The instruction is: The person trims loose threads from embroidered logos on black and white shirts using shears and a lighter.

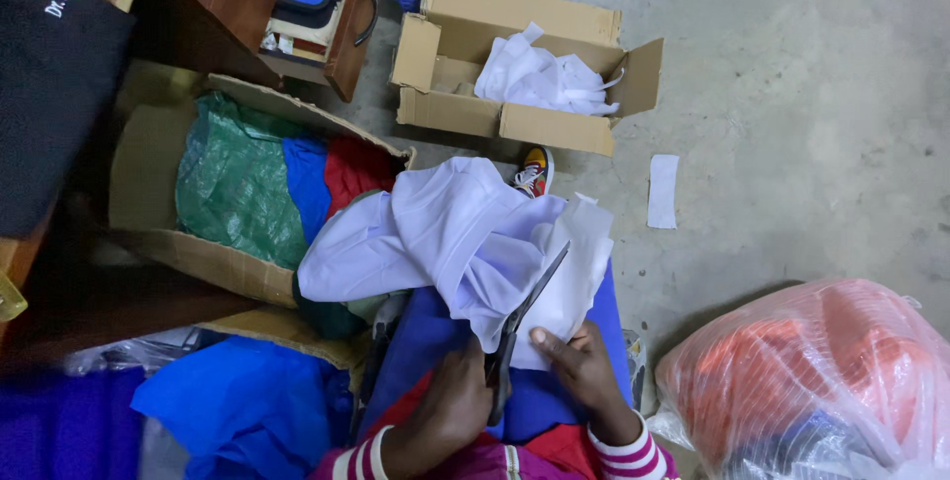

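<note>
Head view: left hand (pixel 450 406) gripping scissors (pixel 524 327), blades apart on white cloth (pixel 465 238) in lap; right hand (pixel 584 371) pinching cloth edge. Small box (pixel 450 109) holds white scraps (pixel 544 79); big box (pixel 148 173) holds green, blue, red fabric. Orange bag (pixel 821 381) right.

The scissors (pixel 522 327) show only their blades; the handles are buried inside the left hand (pixel 450 403). Both forearms are cut off by the near edge. The clear plastic bag (pixel 821 381) at near right runs out of frame, its orange contents blurred by the film. A shoe (pixel 534 172) pokes out from under the white cloth (pixel 445 233), mostly hidden
</note>
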